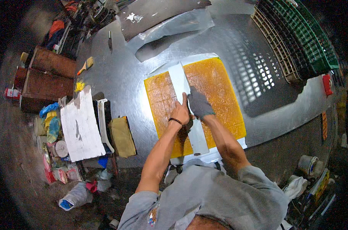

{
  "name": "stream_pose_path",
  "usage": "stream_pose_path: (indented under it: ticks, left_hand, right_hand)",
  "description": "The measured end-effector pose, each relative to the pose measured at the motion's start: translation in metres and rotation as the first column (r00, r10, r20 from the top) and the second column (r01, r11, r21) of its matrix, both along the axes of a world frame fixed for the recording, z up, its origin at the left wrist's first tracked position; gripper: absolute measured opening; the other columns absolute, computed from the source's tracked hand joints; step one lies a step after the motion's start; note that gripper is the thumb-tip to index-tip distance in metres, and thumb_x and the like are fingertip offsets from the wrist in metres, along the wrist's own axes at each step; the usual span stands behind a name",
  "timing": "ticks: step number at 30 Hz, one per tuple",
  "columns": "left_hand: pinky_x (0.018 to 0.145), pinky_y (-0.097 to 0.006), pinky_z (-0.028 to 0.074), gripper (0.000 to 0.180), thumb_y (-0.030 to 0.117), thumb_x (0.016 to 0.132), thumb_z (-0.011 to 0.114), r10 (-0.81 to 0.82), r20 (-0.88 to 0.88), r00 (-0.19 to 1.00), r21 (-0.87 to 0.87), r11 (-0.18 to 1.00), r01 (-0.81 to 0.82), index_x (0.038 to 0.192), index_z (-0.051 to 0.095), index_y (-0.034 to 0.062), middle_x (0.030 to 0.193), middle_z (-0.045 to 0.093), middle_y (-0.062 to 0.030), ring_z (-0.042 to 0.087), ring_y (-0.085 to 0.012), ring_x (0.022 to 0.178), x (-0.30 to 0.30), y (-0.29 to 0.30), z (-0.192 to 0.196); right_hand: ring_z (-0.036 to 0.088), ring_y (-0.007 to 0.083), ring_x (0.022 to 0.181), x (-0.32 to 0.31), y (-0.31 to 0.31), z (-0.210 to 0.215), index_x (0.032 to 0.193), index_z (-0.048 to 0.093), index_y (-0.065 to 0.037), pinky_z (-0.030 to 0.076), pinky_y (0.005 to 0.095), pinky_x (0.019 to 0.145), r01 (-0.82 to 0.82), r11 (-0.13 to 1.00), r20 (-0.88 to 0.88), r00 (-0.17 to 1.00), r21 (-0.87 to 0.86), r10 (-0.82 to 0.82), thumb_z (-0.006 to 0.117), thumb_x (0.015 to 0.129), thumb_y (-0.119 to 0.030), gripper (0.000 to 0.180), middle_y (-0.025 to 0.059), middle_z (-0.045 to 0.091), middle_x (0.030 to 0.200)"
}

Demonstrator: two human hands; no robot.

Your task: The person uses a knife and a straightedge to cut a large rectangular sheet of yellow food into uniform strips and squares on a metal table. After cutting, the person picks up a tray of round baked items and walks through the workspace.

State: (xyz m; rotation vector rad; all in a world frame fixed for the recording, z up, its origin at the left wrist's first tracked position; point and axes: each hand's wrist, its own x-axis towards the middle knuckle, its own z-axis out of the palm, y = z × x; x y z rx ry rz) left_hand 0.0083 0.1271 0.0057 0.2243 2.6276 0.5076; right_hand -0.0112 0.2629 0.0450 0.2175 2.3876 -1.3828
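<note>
A flat amber-orange slab [216, 88] with a glossy, faintly lined surface lies on a pale sheet [170, 64] on the metal table. Across it, from far edge to near edge, runs a long pale grey straight bar [200, 140]. My left hand [179, 114], bare with a dark beaded bracelet at the wrist, presses on the bar's middle with fingers stretched forward. Close beside it, at the bar's right edge, my right hand [201, 104] in a dark grey glove is closed; what it grips is hidden.
Green and beige plastic crates [293, 42] stand at the far right. On the table's left lie a brush [86, 66], a knife [110, 41] and yellow scraps [79, 86]. A white board [81, 128], a folded olive cloth [122, 137] and a brown wooden box [47, 78] sit farther left.
</note>
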Motion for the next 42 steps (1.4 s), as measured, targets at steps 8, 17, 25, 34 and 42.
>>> stream_pose_path:
  ticks: [8,17,25,34,42]
  left_hand:
    - [0.084,-0.055,0.053,0.127,0.030,0.070,0.088,-0.017,-0.001,1.000,0.025,1.000,0.017,0.159,-0.001,0.0124,0.119,0.046,-0.0397,0.061,-0.0559,0.097,-0.011,0.006,0.007]
    - [0.088,-0.054,0.052,0.125,0.030,0.071,0.087,-0.012,-0.094,0.996,0.005,1.000,0.013,0.159,-0.001,0.0142,0.126,0.042,-0.0437,0.060,-0.0572,0.101,-0.013,-0.005,-0.036]
    - [0.096,-0.056,0.049,0.111,0.021,0.080,0.077,-0.010,0.019,1.000,0.026,1.000,0.010,0.159,0.000,0.0142,0.133,0.033,-0.0508,0.054,-0.0609,0.111,-0.016,-0.005,-0.017]
    - [0.101,-0.054,0.046,0.100,0.014,0.084,0.067,-0.052,-0.145,0.988,-0.003,0.999,0.052,0.159,0.000,0.0130,0.137,0.028,-0.0539,0.051,-0.0614,0.117,-0.019,-0.007,-0.040]
    - [0.101,-0.053,0.046,0.118,0.028,0.075,0.083,-0.074,-0.153,0.985,0.020,0.997,0.078,0.158,0.002,0.0075,0.131,0.033,-0.0550,0.050,-0.0610,0.117,-0.026,-0.017,-0.065]
  right_hand:
    - [0.069,0.0434,0.087,-0.016,0.006,-0.007,0.141,0.041,0.000,0.056,0.0510,0.072,-0.052,0.982,-0.068,0.996,0.181,0.066,0.051,0.096,-0.024,0.052,0.0328,0.065,0.106]
    - [0.067,0.0454,0.097,0.016,0.004,-0.022,0.128,0.047,0.005,0.054,0.0526,0.081,-0.033,0.993,-0.099,0.994,0.113,0.044,0.049,0.095,-0.022,0.042,0.0345,0.065,0.106]
    - [0.062,0.0483,0.104,0.038,0.007,-0.016,0.132,0.046,0.005,0.049,0.0554,0.090,-0.051,0.992,-0.050,0.997,0.115,0.057,0.047,0.095,-0.019,0.044,0.0347,0.063,0.113]
    - [0.062,0.0497,0.102,0.047,0.010,-0.037,0.128,0.047,0.006,0.050,0.0548,0.085,-0.044,0.984,-0.192,0.978,0.171,0.077,0.053,0.093,-0.016,0.042,0.0356,0.062,0.109]
    - [0.062,0.0518,0.097,0.065,0.012,-0.039,0.121,0.049,0.002,0.048,0.0594,0.081,-0.009,0.991,-0.212,0.976,0.135,0.038,0.052,0.096,-0.021,0.034,0.0350,0.064,0.098]
